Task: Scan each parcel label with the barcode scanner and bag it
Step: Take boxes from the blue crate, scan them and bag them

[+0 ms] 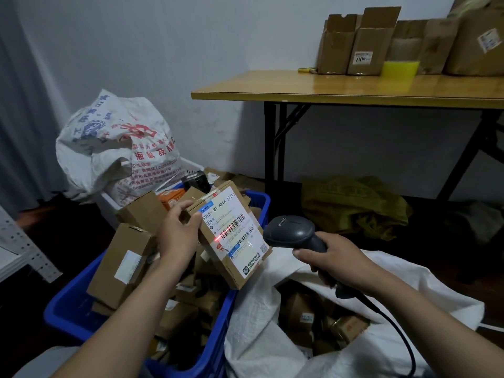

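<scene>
Left hand (177,236) clamped its grip on the tilted parcel (226,271); right hand (334,259) clamped on the scanner (290,231), red beam crossing the label (231,222).

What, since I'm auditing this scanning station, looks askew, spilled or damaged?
Nothing looks damaged. Parcels in the blue crate lie heaped at all angles, and two cardboard boxes on the table stand with flaps open.

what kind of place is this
Probably a small parcel sorting or dispatch room: a blue crate heaped with labelled cardboard parcels, a white woven sack holding more, and a barcode scanner in the right hand.
</scene>
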